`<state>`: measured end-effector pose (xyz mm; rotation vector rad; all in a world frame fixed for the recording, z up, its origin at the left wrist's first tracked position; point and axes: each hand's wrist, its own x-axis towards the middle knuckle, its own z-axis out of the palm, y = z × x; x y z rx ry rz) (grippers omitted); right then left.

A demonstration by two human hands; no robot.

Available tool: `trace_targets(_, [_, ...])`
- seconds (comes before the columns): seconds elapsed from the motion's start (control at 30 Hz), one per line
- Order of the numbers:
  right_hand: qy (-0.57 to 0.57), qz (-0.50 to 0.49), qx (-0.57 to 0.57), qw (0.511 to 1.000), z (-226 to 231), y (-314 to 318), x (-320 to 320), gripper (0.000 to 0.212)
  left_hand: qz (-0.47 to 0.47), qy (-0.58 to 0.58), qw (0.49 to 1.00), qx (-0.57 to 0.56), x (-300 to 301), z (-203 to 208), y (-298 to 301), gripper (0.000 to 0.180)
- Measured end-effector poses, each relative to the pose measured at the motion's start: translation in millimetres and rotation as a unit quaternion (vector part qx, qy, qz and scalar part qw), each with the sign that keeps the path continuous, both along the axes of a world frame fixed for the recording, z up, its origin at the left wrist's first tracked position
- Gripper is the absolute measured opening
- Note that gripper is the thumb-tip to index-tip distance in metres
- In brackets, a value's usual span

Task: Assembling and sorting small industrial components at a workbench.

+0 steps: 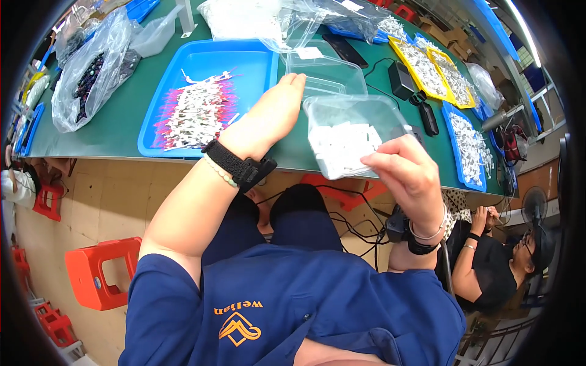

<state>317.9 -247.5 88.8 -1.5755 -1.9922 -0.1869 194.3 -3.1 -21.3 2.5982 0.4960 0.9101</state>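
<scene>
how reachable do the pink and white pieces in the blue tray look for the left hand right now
Probably yes: the left hand appears just right of the pink and white pieces, and no lid or bag covers them in the blue tray.

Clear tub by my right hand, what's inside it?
Small white pieces lie heaped in the tub. Your right hand covers the near right corner, so I can't see behind it, nor what's under the top pieces.
</scene>
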Motion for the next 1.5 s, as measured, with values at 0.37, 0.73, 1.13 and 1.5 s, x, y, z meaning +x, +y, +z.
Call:
trace_targets(0.37, [-0.011, 0.028, -0.007, 1.000, -69.2, 38.4, 1.7, 0.020, 0.195, -0.109, 0.974, -0.030, -168.6, 51.7, -32.3, 0.012])
trace_targets(0.73, [-0.082, -0.023, 0.017, 0.996, -10.7, 82.3, 28.7, 0.019, 0.120, -0.028, 0.990, 0.069, -193.9, 11.6, -42.3, 0.021])
trace_targets(1.13, [-0.141, -0.052, -0.297, 0.943, -13.5, 169.7, 84.7, 0.026, 0.104, -0.049, 0.992, 0.061, -186.4, 25.6, -38.5, 0.016])
trace_targets(1.5, [-0.157, 0.208, -0.208, 0.943, -41.6, 226.5, -44.5, 0.015, 0.175, -0.078, 0.982, 0.007, -197.7, 34.3, -27.6, 0.015])
